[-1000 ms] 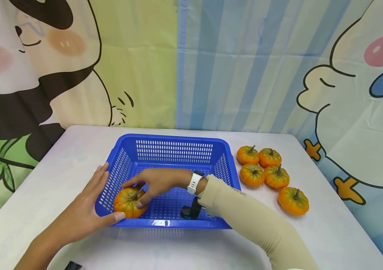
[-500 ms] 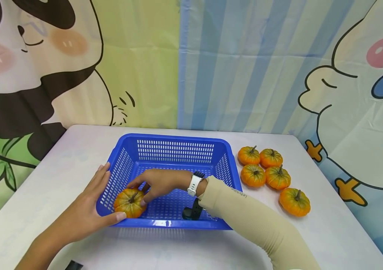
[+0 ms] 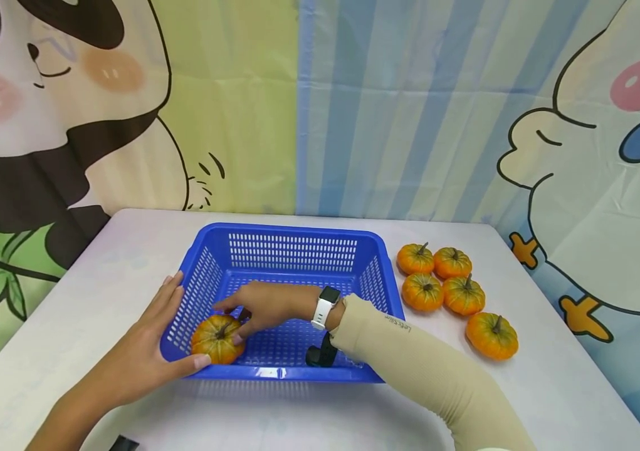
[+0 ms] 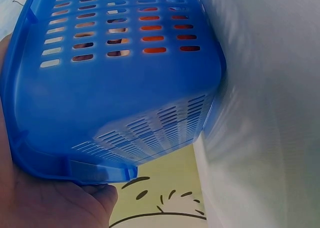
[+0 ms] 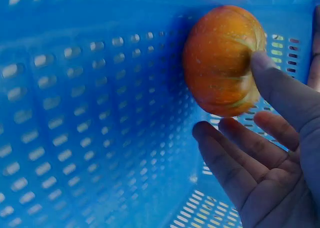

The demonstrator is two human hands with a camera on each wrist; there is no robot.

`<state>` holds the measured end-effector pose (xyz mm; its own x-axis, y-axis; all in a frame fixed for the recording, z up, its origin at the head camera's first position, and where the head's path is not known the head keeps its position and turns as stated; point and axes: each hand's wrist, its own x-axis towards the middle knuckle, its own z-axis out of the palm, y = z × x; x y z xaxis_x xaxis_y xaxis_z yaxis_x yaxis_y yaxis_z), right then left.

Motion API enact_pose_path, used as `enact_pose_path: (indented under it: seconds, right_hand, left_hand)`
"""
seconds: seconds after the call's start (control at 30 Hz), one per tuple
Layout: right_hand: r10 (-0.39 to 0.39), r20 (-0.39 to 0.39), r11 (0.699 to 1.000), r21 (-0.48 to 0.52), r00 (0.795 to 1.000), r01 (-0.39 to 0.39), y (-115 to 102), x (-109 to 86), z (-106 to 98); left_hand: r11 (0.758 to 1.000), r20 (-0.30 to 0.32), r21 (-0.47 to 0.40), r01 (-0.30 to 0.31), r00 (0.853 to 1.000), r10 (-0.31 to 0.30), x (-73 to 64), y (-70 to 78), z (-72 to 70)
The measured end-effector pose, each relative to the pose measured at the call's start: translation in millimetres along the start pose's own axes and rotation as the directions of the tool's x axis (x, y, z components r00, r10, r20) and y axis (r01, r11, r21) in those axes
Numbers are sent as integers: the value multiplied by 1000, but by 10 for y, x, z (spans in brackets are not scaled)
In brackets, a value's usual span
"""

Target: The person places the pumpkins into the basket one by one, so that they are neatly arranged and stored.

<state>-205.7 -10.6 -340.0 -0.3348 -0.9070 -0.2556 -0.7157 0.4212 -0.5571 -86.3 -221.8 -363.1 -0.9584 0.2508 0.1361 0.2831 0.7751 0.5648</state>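
A small orange pumpkin (image 3: 210, 343) sits in the near left corner of a blue plastic basket (image 3: 291, 233). My right hand (image 3: 266, 305) is inside the basket, just right of this pumpkin. In the right wrist view, the thumb overlaps the pumpkin (image 5: 212, 63) near its top, while the loosely extended fingers stand apart from its side. My left hand (image 3: 139, 341) rests at the basket's near left corner, fingers straight along the left rim and thumb on the front rim. From the left wrist, orange shows through the slots of the basket wall (image 4: 110, 98).
Several more pumpkins (image 3: 463, 294) lie on the white table (image 3: 331, 416) right of the basket, one (image 3: 491, 336) a little nearer than the others. A cartoon-printed curtain (image 3: 398, 113) hangs behind the table. A black device (image 3: 321, 352) hangs below the right wrist, over the basket.
My right hand's fingers have loosened from the pumpkin and drawn slightly right, baring more of its top. The pumpkin stays in the corner. My left hand holds its place on the rim.
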Motion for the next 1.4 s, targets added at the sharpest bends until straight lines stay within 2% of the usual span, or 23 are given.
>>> enact_pose_path:
  seconds: [0.13,0.37,0.63,0.87,1.07,1.23,1.4]
  right_hand:
    - [-5,-55,1000,3,998,5,8,-46,-67]
    - [-55,-169,998,25,984,60,27,-118,-199]
    - [-24,-281,999,17,959,30,-38,-241,-368]
    - [-51,-326,998,9,944,57,-92,-349,-500]
    - [-82,-383,996,-9,920,85,-136,-473,-589]
    - [-71,-394,997,-21,917,68,-116,-578,-615]
    - [-63,-409,997,10,910,74,-65,-683,-599]
  left_hand:
    - [1000,2,8,3,1000,-3,5,-6,8]
    - [1000,4,17,10,1000,-11,5,4,5]
    - [1000,1,19,9,1000,-9,10,9,-2]
    - [1000,-1,18,14,1000,-14,31,2,0]
    - [1000,-2,17,20,1000,-20,30,-5,8]
    - [999,-3,22,27,1000,-27,27,-4,7]
    - [1000,-3,16,24,1000,-23,24,4,0]
